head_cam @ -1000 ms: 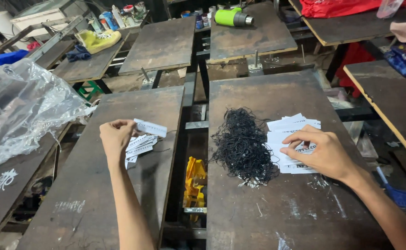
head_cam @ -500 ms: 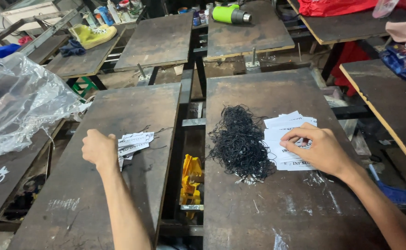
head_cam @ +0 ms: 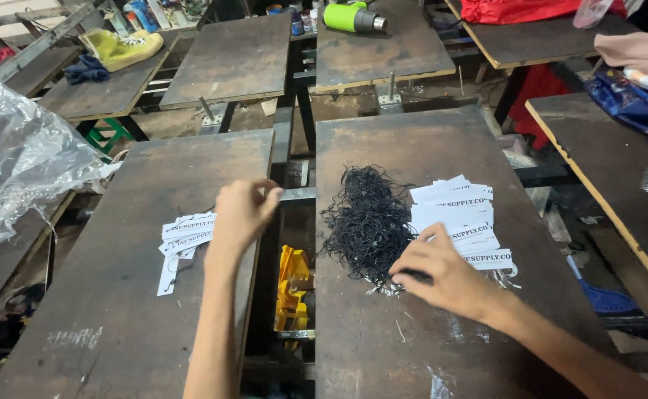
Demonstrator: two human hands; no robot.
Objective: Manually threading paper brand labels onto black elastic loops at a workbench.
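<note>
My left hand hovers over the right edge of the left dark board, fingers loosely curled with nothing in them, just right of a small stack of white paper tags. My right hand rests on the right board, fingertips touching the lower edge of a tangled pile of black strings. Whether a string is pinched I cannot tell. A fanned stack of white printed tags lies right of the strings, partly under my right hand.
A crumpled clear plastic sheet lies at the left. Further boards stand behind, with a yellow shoe and a green cylindrical tool. Something yellow sits in the gap between the boards. Red cloth lies at the back right.
My left hand put a tag on the left stack and moved right toward the gap. My right hand slid from the right tag stack down to the strings' lower edge.
</note>
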